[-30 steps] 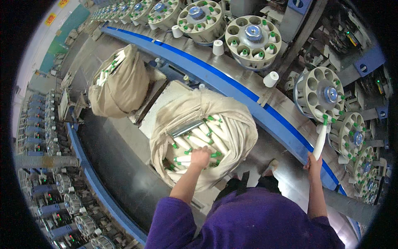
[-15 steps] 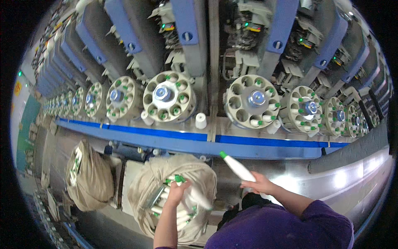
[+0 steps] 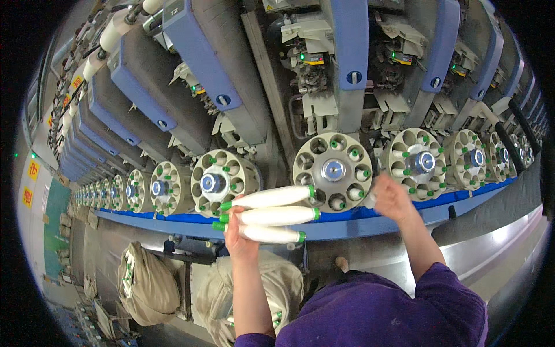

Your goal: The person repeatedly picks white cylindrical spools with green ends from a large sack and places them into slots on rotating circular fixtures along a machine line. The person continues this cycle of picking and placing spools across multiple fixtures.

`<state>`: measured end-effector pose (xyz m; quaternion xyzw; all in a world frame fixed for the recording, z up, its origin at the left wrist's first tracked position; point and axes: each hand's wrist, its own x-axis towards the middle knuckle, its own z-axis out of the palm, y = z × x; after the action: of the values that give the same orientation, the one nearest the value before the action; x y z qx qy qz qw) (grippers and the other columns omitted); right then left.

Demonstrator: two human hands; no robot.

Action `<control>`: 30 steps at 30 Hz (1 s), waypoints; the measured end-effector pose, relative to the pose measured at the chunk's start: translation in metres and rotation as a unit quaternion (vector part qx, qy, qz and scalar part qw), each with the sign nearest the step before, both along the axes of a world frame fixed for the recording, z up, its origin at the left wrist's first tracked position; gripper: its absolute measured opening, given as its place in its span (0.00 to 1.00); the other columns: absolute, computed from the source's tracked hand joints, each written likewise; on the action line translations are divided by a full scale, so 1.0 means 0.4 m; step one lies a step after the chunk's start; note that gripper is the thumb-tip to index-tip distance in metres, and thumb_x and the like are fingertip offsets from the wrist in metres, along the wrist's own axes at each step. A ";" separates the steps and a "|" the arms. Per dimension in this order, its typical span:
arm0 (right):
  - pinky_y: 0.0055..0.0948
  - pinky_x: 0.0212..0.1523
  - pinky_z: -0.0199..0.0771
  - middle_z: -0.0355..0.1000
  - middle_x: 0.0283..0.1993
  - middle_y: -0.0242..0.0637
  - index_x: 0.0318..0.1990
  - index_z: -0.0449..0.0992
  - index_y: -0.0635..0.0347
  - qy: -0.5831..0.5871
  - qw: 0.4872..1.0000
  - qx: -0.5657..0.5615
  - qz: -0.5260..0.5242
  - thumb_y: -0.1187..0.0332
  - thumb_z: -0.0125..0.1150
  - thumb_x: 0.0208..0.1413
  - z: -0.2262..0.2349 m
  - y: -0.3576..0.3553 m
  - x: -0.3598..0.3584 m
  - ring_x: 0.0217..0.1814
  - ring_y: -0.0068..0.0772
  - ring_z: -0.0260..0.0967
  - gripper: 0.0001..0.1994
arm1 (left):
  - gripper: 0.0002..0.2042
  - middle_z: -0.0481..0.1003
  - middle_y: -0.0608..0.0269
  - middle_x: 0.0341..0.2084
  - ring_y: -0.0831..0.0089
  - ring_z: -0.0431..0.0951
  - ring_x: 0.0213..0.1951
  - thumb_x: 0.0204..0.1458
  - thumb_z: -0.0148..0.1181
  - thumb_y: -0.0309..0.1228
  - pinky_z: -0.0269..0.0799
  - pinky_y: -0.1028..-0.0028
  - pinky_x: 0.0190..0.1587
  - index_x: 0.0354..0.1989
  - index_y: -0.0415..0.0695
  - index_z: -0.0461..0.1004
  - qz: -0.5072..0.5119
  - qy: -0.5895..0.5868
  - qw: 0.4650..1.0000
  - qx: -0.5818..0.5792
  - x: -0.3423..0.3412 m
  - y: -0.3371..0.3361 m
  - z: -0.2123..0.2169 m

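My left hand is closed around the ends of three yarn bobbins, fanned out to the right: an upper one, a middle one and a lower one. Each is wound with white yarn and has green ends. They hover in front of a round bobbin magazine, whose pockets are partly filled with green-tipped bobbins. Raised beside that magazine's right edge is my right hand. Motion blurs its fingers, and no bobbin shows in it.
More round magazines line the machine on both sides, behind a blue rail. Below my left arm stands an open cloth sack of bobbins. Another cloth sack sits farther left. Blue machine housings rise behind.
My left hand has lifted bobbins from over the sack up to the magazines. My right hand has risen to the magazine; the bobbin it held no longer shows in it. The view has shifted.
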<state>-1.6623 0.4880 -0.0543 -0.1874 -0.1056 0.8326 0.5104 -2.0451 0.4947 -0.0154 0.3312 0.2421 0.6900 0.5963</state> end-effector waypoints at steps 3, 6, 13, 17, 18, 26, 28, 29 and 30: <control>0.17 0.10 0.44 0.49 0.13 0.17 0.31 0.69 0.50 -0.084 0.982 0.058 -0.160 0.56 0.45 0.64 0.069 0.050 0.031 0.09 0.14 0.43 0.13 | 0.13 0.63 0.55 0.57 0.57 0.62 0.59 0.59 0.50 0.41 0.58 0.54 0.61 0.41 0.44 0.70 -0.011 0.014 1.000 0.003 0.028 0.027 0.016; 0.17 0.17 0.54 0.60 0.21 0.20 0.40 0.73 0.53 -0.336 0.935 0.089 -0.074 0.56 0.51 0.61 0.114 0.093 -0.067 0.16 0.14 0.53 0.12 | 0.13 0.62 0.54 0.58 0.56 0.61 0.59 0.57 0.52 0.40 0.58 0.54 0.62 0.41 0.44 0.71 -0.021 0.031 0.999 0.004 0.050 0.049 0.027; 0.22 0.34 0.66 0.72 0.36 0.28 0.44 0.74 0.61 -0.463 0.861 0.205 0.058 0.64 0.62 0.54 -0.022 0.152 -0.236 0.34 0.18 0.65 0.13 | 0.13 0.61 0.53 0.57 0.59 0.63 0.57 0.57 0.54 0.40 0.61 0.56 0.59 0.39 0.42 0.72 -0.051 0.047 0.997 -0.021 0.036 0.091 0.038; 0.32 0.48 0.72 0.75 0.39 0.34 0.36 0.75 0.59 -0.182 0.979 0.057 -0.075 0.60 0.60 0.56 -0.107 0.138 -0.085 0.44 0.29 0.72 0.11 | 0.13 0.61 0.53 0.58 0.59 0.62 0.58 0.56 0.55 0.40 0.60 0.56 0.60 0.40 0.42 0.72 -0.048 0.050 0.997 -0.023 -0.002 0.099 0.031; 0.35 0.49 0.72 0.75 0.39 0.35 0.35 0.75 0.58 0.009 0.992 0.045 -0.114 0.61 0.57 0.57 -0.105 0.130 -0.037 0.46 0.32 0.72 0.10 | 0.13 0.61 0.54 0.58 0.59 0.62 0.58 0.55 0.55 0.40 0.59 0.56 0.60 0.40 0.42 0.72 -0.045 0.052 0.997 -0.025 -0.012 0.099 0.030; 0.15 0.19 0.54 0.65 0.28 0.24 0.48 0.66 0.51 -0.198 0.937 0.089 -0.274 0.59 0.57 0.56 0.037 0.120 -0.102 0.23 0.12 0.59 0.15 | 0.14 0.59 0.54 0.59 0.57 0.61 0.59 0.56 0.54 0.41 0.57 0.55 0.62 0.42 0.42 0.72 -0.078 0.036 0.996 -0.015 -0.052 0.106 0.032; 0.16 0.21 0.56 0.67 0.53 0.36 0.64 0.53 0.50 -0.319 0.940 0.112 -0.036 0.61 0.58 0.54 0.033 0.130 -0.218 0.25 0.15 0.58 0.31 | 0.14 0.59 0.54 0.59 0.57 0.61 0.59 0.56 0.53 0.41 0.57 0.55 0.62 0.42 0.42 0.72 -0.092 0.019 0.995 -0.009 -0.060 0.109 0.031; 0.16 0.22 0.57 0.68 0.51 0.41 0.66 0.50 0.51 -0.295 0.915 0.259 0.089 0.61 0.60 0.53 0.032 0.131 -0.252 0.24 0.16 0.58 0.35 | 0.14 0.59 0.54 0.59 0.57 0.61 0.59 0.56 0.53 0.41 0.57 0.55 0.62 0.42 0.42 0.72 -0.095 0.019 0.995 -0.016 -0.066 0.110 0.030; 0.16 0.21 0.56 0.72 0.40 0.37 0.62 0.59 0.54 -0.294 0.904 0.266 0.158 0.63 0.60 0.54 0.033 0.130 -0.285 0.22 0.16 0.57 0.28 | 0.15 0.59 0.54 0.59 0.57 0.61 0.59 0.56 0.53 0.41 0.57 0.55 0.62 0.42 0.42 0.72 -0.099 0.016 0.995 -0.014 -0.073 0.112 0.031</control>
<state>-1.7764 0.5401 -0.0412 -0.2618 -0.4963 0.7507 0.3487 -2.0743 0.5394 -0.0030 0.3561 0.2272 0.6184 0.6627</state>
